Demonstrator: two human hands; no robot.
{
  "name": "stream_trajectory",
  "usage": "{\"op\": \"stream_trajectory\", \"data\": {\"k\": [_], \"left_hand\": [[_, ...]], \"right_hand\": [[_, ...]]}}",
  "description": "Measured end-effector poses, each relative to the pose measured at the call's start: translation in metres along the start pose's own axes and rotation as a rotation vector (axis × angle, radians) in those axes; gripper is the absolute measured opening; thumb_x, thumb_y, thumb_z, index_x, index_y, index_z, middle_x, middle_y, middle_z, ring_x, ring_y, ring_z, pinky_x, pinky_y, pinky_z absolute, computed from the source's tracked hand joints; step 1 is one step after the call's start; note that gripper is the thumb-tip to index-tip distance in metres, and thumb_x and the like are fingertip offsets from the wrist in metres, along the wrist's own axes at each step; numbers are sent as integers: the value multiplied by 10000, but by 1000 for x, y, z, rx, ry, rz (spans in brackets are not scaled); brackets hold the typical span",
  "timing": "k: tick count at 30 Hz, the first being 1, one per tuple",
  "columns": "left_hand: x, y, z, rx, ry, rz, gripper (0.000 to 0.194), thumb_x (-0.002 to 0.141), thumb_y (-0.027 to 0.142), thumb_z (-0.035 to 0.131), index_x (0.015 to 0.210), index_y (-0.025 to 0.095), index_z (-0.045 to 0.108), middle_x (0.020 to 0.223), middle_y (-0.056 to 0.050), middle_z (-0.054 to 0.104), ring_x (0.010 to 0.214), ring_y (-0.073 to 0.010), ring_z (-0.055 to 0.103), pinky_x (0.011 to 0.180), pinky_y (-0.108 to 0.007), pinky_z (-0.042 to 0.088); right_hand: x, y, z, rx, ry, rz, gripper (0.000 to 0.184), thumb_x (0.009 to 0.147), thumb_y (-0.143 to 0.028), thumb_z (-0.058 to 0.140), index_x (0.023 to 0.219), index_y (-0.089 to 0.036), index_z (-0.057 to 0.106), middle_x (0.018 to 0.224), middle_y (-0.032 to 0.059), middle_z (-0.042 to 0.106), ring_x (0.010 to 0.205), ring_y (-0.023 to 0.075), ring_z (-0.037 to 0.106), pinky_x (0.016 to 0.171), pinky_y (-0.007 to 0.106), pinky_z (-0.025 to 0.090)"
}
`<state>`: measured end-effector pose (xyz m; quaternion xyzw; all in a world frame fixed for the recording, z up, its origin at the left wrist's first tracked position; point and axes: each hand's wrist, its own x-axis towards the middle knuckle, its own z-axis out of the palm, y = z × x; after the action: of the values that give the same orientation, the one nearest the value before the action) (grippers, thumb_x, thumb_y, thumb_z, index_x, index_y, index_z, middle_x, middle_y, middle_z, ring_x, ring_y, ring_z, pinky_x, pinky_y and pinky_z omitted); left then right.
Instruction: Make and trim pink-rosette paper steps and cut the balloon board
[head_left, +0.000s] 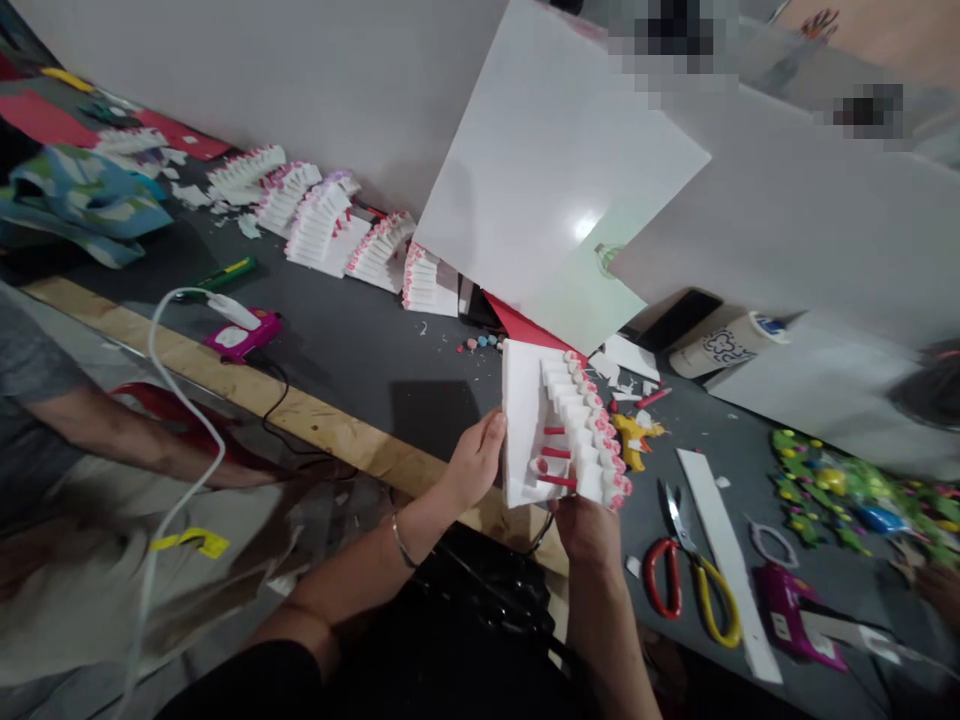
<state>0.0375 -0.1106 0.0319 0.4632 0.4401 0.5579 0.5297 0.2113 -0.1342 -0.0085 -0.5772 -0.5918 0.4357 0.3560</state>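
The left hand (pixel 474 462), with a bangle (pixel 401 545) at its wrist, and the right hand (pixel 589 530) both hold up a white foam staircase (pixel 525 430) trimmed in pink, above the edge of a grey bench (pixel 420 400). The left grip is clenched on the staircase's left side. The right grip grasps it from below, with most of the fingers hidden behind it. Small red bars (pixel 556 452) lie across its inner face.

Beyond the hands, a row of similar pink-trimmed staircases (pixel 315 225) stands on the bench beside a large white board (pixel 555 170). A pink glue gun (pixel 244 335) with a white cord (pixel 154 370) lies left of the hands. To their right lie scissors (pixel 694 580) with red and yellow handles, a white foam strip (pixel 727 560) and a second pink glue gun (pixel 787 615). A paper cup (pixel 724 345) lies on its side farther up the bench. At far left, a co-worker's arm (pixel 127 440) reaches in near the bench edge.
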Motion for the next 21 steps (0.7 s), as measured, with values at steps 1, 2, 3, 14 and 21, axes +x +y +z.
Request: {"op": "stream_trajectory", "data": {"k": [1, 2, 3, 14, 21], "left_hand": [[1, -2, -1, -24, 1, -20, 455, 936, 507, 447, 1052, 173, 733, 1030, -86, 755, 1025, -268, 651, 944, -375, 490], [2, -3, -4, -62, -3, -45, 459, 926, 519, 461, 1024, 168, 740, 1008, -91, 757, 1030, -275, 649, 947, -387, 490], [3, -3, -6, -107, -17, -79, 456, 913, 529, 483, 1001, 166, 745, 988, -97, 758, 1033, -282, 649, 947, -398, 491], [22, -2, -39, -172, -220, -536, 377, 580, 391, 859, 815, 131, 719, 699, -86, 730, 530, -179, 621, 488, -290, 500], [30, -13, -42, -163, -147, -624, 416, 519, 289, 886, 855, 120, 709, 732, -54, 747, 538, -159, 641, 466, -241, 505]], "right_hand": [[0, -4, 1, 42, 90, 35, 629, 966, -526, 196, 1537, -264, 213, 1156, 149, 687, 708, 253, 655, 478, 351, 461], [0, -7, 2, 99, 163, 59, 616, 950, -534, 264, 1506, -271, 299, 1144, 140, 696, 700, 251, 656, 466, 344, 456], [0, -9, 3, 155, 212, 69, 597, 930, -533, 334, 1466, -274, 377, 1131, 132, 703, 696, 248, 656, 462, 337, 455], [-1, -22, -5, 197, 220, 28, 573, 910, -486, 488, 1436, -261, 467, 1139, 74, 686, 791, 191, 650, 672, 335, 581], [-23, -1, -64, -106, 417, 52, 569, 959, -544, 389, 1430, -235, 467, 1098, 102, 690, 855, 218, 664, 701, 349, 561]]}}
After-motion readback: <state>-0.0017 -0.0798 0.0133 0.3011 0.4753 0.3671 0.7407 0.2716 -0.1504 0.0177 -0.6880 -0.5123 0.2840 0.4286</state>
